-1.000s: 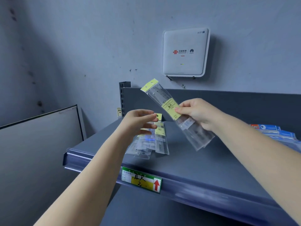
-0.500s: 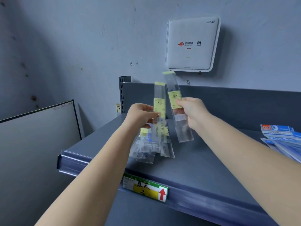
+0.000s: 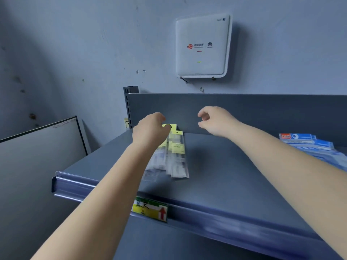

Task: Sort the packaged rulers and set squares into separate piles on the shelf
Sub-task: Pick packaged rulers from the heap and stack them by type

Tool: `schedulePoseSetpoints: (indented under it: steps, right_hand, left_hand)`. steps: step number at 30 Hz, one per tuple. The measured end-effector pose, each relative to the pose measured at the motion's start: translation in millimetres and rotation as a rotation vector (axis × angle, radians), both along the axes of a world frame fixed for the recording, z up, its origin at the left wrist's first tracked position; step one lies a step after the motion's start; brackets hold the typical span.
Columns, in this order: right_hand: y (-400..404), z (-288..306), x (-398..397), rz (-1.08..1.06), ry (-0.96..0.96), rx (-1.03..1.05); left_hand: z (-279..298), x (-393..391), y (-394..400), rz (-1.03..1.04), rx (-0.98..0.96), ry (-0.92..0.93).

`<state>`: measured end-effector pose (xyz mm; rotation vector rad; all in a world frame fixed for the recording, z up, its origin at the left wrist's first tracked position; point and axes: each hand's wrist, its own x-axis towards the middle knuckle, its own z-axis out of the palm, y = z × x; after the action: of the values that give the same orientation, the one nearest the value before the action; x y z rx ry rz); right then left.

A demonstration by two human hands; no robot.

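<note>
A pile of clear packaged rulers [image 3: 176,156] with yellow headers lies on the grey shelf [image 3: 225,175], at its left back. My left hand [image 3: 150,130] is over the far end of this pile, with bent fingers touching the yellow headers; the fingertips are partly hidden. My right hand [image 3: 214,121] hangs in the air to the right of the pile, fingers loosely curled and holding nothing. Blue-and-white packages [image 3: 315,147], which look like the set squares, lie in a pile at the shelf's right edge.
The shelf has a grey back panel [image 3: 262,113] and a front rail with a green-yellow label [image 3: 150,209]. A white router [image 3: 202,45] hangs on the wall above. A framed board [image 3: 37,156] leans at the left, below shelf level.
Both hands held a packaged ruler upright half a second ago. Those rulers now lie on the pile; my right hand has let go and lifted away, and my left hand has lowered onto the pile.
</note>
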<state>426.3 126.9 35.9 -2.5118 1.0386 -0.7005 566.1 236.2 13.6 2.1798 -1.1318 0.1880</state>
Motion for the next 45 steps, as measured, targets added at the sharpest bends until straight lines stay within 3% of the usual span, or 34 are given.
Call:
schedulePoseSetpoints:
  steps: [6,13,21,29,38,45]
  right_hand:
    - [-7.2,-2.6,-105.4,-0.089,0.335,-0.585]
    - [-24.0,-8.1,-250.4,-0.248,0.505,-0.692]
    - [-45.0,-25.3,-413.3,-0.401,0.491,-0.582]
    - [-73.5,-35.8,-534.0,-0.527,0.373,-0.360]
    - [-109.8,-46.8,-595.2,-0.575,0.122,-0.021]
    - [-142.0,-48.4,-592.4,-0.593,0.096,0.089]
  left_hand:
    - [11.3,-95.2,-30.6,-0.055,0.123,-0.357]
    - [9.4,-235.5,-79.6,-0.205,0.177,-0.535]
    - [-7.6,-386.4,-124.7,-0.421,0.148,-0.557]
    - [-20.3,-475.2,-151.1,-0.560,0.190,-0.467]
    - [-15.1,-521.6,-185.7,-0.623,0.230,-0.346]
    - [-4.5,-520.9,-238.5,-0.624,0.150,-0.242]
